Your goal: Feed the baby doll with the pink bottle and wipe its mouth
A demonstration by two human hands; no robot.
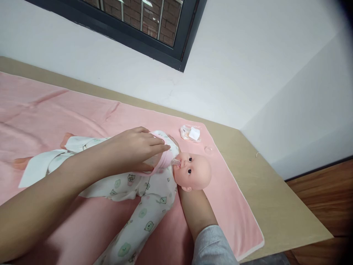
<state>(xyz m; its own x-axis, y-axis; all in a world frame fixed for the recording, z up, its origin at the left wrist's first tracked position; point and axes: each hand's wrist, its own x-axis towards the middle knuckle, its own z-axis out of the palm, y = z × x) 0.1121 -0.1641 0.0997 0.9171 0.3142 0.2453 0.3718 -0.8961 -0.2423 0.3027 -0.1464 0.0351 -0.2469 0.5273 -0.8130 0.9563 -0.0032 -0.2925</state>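
Observation:
A baby doll (194,171) in a white onesie with green prints lies on a pink towel (68,110), head toward the right. My left hand (135,149) is closed around a feeding bottle with a pink ring (164,162). The bottle's clear teat is in the doll's mouth. My right hand (190,200) reaches in from below and goes under the doll's head, where its fingers are hidden. A grey sleeve covers that forearm.
The towel covers a beige table (270,191) set against a white wall under a dark-framed window (165,29). A small white crumpled packet (191,133) and a clear cap (208,149) lie on the towel beyond the doll's head. Wooden floor (325,191) shows at the right.

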